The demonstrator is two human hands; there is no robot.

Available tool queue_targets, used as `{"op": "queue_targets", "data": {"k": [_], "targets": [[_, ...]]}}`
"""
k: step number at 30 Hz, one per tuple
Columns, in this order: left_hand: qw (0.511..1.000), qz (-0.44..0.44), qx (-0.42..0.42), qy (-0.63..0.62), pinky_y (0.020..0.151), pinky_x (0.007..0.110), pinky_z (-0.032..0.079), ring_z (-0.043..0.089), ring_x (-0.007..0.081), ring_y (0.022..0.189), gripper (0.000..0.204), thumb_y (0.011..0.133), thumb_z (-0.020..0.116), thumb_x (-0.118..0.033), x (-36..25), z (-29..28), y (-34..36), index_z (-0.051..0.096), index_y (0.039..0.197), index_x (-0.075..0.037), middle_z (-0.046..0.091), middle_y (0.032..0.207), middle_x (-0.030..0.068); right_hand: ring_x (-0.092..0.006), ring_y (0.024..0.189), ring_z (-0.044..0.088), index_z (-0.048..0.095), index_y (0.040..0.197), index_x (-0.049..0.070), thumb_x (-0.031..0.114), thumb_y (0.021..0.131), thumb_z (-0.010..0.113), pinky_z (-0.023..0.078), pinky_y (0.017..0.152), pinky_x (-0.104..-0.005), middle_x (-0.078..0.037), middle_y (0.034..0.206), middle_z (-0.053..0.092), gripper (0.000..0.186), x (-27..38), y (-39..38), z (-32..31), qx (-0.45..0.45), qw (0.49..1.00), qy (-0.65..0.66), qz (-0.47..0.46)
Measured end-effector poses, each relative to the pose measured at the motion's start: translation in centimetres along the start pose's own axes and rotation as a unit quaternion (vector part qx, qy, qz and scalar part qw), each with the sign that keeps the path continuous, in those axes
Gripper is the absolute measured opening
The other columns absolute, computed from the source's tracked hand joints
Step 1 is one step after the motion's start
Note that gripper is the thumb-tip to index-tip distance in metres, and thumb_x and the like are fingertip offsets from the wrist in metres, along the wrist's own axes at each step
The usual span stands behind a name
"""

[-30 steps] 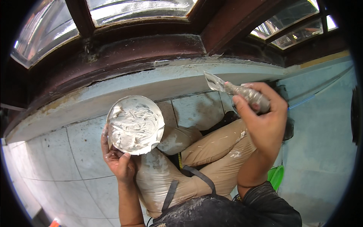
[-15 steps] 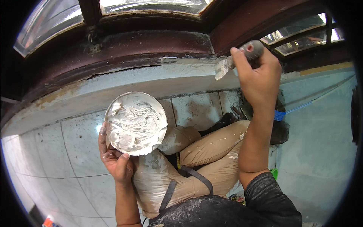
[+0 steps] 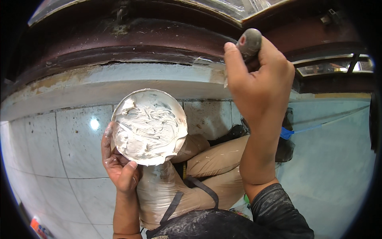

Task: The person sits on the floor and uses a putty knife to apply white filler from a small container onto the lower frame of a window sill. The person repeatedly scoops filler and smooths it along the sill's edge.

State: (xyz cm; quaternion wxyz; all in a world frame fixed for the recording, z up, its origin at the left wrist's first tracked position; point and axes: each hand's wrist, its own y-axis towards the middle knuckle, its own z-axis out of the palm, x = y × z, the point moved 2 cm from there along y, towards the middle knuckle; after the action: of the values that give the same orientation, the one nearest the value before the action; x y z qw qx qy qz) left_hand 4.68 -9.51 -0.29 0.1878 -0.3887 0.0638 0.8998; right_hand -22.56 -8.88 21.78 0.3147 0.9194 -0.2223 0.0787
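Observation:
My left hand (image 3: 121, 169) grips a round, shallow tub (image 3: 148, 95) at its lower left rim, the thumb along the near side. Thick white putty (image 3: 147, 129) is spread unevenly across it, smeared over the near and right rim. My right hand (image 3: 264, 81) is closed round the dark, rounded handle of a putty knife (image 3: 250, 42), up by the window sill. The knife's blade is almost wholly hidden behind my fingers, close to the pale ledge (image 3: 159, 73) under the dark frame. Dried white residue marks my left fingers.
A dark red-brown wooden window frame (image 3: 159, 38) runs across the top and turns a corner at the right. White floor tiles (image 3: 36, 151) lie to the left. A blue tool head with a long handle (image 3: 287, 133) rests at the right. My legs in tan trousers (image 3: 217, 157) are folded below.
The view has shifted to the right. The tub appears a little larger and nearer the ledge. My right hand has turned, so the knife blade that showed before is now mostly hidden.

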Motion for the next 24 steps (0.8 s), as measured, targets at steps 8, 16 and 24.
{"op": "queue_targets", "data": {"k": [8, 16, 24], "targets": [[1.000, -0.007, -0.019, -0.014, 0.137, 0.052, 0.038, 0.043, 0.0377, 0.165, 0.106, 0.078, 0.070, 0.001, 0.3, 0.1, 0.2, 0.027, 0.176, 0.009, 0.038, 0.180, 0.0286, -0.0277, 0.046, 0.064, 0.062, 0.084, 0.004, 0.015, 0.095, 0.075, 0.057, 0.051, -0.0382, -0.007, 0.064, 0.063, 0.020, 4.3, -1.0, 3.5, -0.032, 0.989, -0.038, -0.142], [0.999, 0.001, -0.021, -0.045, 0.136, 0.057, 0.040, 0.045, 0.0428, 0.163, 0.111, 0.072, 0.063, 0.005, -0.2, 0.8, 0.2, 0.025, 0.176, 0.008, 0.040, 0.177, 0.0296, -0.0243, 0.049, 0.068, 0.064, 0.089, -0.001, 0.008, 0.090, 0.076, 0.056, 0.050, -0.0360, -0.008, 0.062, 0.062, 0.014, 8.3, -0.7, 2.9, 0.017, 0.988, 0.073, -0.136], [0.999, 0.009, 0.048, 0.002, 0.131, 0.056, 0.047, 0.052, 0.0415, 0.158, 0.107, 0.073, 0.060, 0.006, -0.2, 1.4, -0.3, 0.032, 0.176, 0.004, 0.045, 0.176, 0.0274, -0.0049, 0.057, 0.060, 0.069, 0.089, 0.005, 0.014, 0.105, 0.079, 0.044, 0.050, -0.0260, 0.000, 0.072, 0.070, 0.021, -3.2, -1.7, -6.4, -0.034, 0.886, 0.459, 0.053]]}}
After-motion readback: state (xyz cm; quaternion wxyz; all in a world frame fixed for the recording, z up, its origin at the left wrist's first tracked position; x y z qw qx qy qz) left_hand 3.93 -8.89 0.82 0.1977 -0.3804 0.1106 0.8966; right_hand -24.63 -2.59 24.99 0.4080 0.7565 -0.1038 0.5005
